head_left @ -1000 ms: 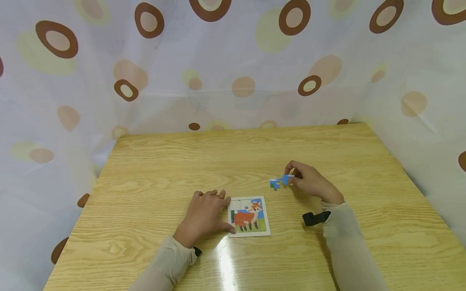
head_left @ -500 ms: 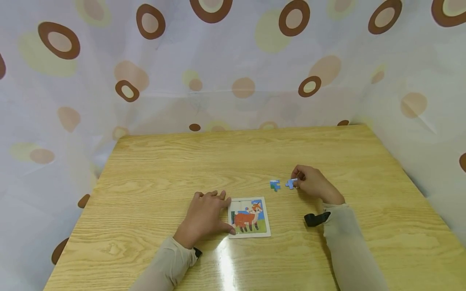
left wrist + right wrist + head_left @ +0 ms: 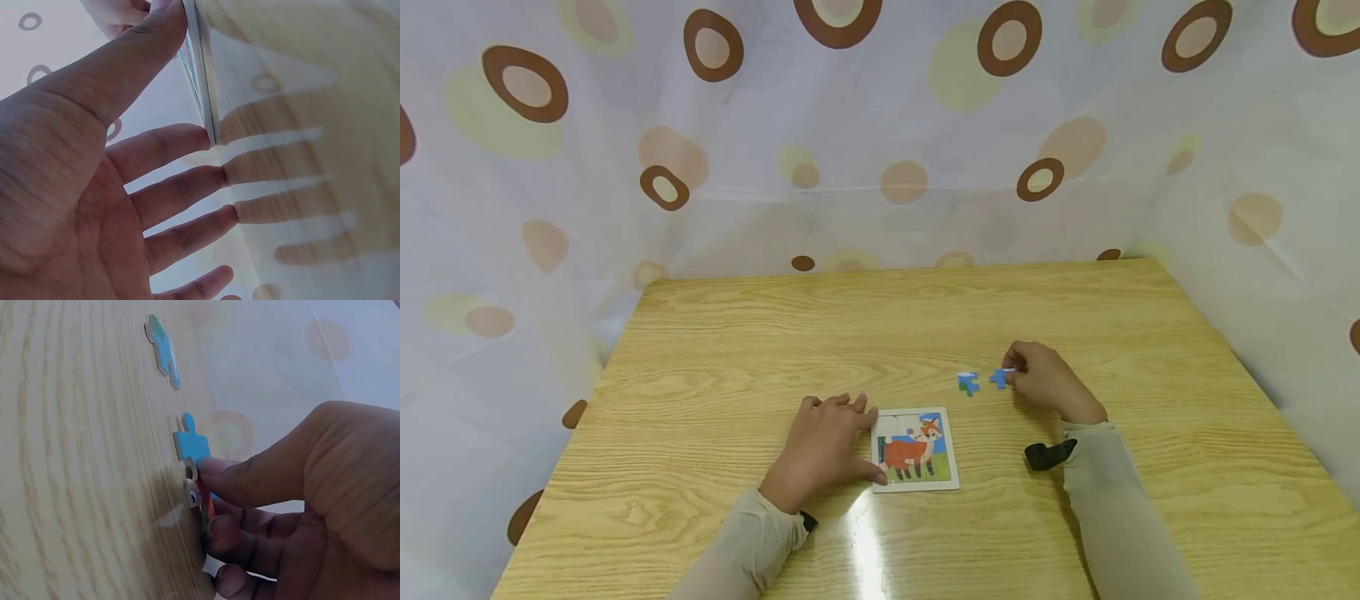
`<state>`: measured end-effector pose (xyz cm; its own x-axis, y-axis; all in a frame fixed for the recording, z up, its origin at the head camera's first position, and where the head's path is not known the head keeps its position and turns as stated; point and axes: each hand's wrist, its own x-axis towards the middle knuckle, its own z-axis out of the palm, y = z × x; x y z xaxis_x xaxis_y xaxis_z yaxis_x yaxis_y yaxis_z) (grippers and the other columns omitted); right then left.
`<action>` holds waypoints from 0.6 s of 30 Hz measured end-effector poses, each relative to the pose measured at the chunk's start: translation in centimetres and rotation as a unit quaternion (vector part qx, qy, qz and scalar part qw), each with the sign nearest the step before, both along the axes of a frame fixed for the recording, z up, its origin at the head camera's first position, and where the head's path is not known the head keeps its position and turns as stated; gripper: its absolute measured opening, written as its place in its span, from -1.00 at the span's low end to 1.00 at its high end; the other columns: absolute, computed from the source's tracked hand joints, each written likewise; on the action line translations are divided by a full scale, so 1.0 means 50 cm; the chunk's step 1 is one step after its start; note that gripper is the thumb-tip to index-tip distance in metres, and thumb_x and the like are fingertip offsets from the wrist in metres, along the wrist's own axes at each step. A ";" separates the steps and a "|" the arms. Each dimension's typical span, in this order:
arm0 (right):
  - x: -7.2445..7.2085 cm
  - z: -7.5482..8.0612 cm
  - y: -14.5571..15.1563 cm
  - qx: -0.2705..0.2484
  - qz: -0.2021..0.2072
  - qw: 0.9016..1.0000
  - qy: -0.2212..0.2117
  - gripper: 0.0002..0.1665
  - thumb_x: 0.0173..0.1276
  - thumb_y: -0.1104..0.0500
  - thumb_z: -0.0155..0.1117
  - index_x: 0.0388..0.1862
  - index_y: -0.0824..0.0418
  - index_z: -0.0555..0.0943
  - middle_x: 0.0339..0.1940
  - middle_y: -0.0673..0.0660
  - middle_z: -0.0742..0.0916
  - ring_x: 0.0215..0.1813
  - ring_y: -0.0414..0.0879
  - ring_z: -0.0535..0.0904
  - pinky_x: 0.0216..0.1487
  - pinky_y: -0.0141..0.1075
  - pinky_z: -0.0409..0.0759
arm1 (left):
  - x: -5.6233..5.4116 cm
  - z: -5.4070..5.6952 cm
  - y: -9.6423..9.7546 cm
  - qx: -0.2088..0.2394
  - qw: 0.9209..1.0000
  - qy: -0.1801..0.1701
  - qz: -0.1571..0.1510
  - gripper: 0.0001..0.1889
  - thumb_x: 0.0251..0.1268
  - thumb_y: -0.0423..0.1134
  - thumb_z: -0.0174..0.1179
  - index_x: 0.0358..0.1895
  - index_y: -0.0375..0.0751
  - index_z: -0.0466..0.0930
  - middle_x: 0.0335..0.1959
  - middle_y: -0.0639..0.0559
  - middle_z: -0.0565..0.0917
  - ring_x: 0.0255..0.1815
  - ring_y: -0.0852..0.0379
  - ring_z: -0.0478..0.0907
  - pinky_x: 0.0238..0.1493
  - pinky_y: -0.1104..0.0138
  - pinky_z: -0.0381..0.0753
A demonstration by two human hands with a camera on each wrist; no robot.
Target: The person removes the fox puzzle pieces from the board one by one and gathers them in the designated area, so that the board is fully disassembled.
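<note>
A square puzzle board with a white rim and a fox picture lies flat on the table. My left hand rests at its left side, fingers spread and nearly straight. Thumb and forefinger touch the board's edge in the left wrist view. Up and right of the board, my right hand pinches a blue puzzle piece close to the tabletop. Under that thumb shows a red-and-white piece with an eye, partly hidden by the fingers. Just left of them lies a loose blue-green puzzle piece.
The wooden table reaches back to a patterned cloth, which also hangs along both sides. A black strap end sticks out from the right sleeve. Light glares on the table below the board.
My right hand has moved slightly right and down with the blue piece, widening the gap from the blue-green piece. The left hand and the board stay in place.
</note>
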<state>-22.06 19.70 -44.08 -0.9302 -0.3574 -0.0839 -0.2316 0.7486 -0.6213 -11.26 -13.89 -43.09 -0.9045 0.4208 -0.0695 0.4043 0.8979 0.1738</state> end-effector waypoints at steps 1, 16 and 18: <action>-0.001 -0.001 0.000 0.002 -0.001 1.000 0.001 -0.95 0.40 0.42 0.27 -0.19 0.38 0.58 -0.24 0.24 0.64 -0.22 0.10 0.50 -0.21 -0.08 0.49 | 0.000 -0.001 0.000 0.000 1.000 0.001 0.000 -0.04 -0.16 0.45 0.50 0.36 0.00 0.63 0.41 -0.08 0.54 0.43 -0.15 0.45 0.26 -0.14 0.38; 0.002 0.005 -0.012 -0.020 0.010 0.999 0.040 -0.90 0.43 0.41 0.21 -0.11 0.39 0.58 -0.25 0.26 0.62 -0.28 0.07 0.50 -0.28 -0.13 0.49 | -0.003 -0.004 0.000 -0.006 1.000 0.003 0.000 -0.04 -0.17 0.46 0.49 0.36 0.02 0.64 0.41 -0.06 0.54 0.43 -0.14 0.46 0.26 -0.12 0.38; 0.003 0.006 -0.019 -0.026 0.015 0.999 0.036 -0.91 0.44 0.40 0.21 -0.11 0.39 0.58 -0.28 0.23 0.62 -0.32 0.04 0.49 -0.31 -0.14 0.48 | -0.004 -0.004 0.000 -0.009 1.000 0.006 -0.001 -0.05 -0.17 0.46 0.49 0.35 0.02 0.64 0.41 -0.06 0.55 0.43 -0.14 0.46 0.25 -0.12 0.39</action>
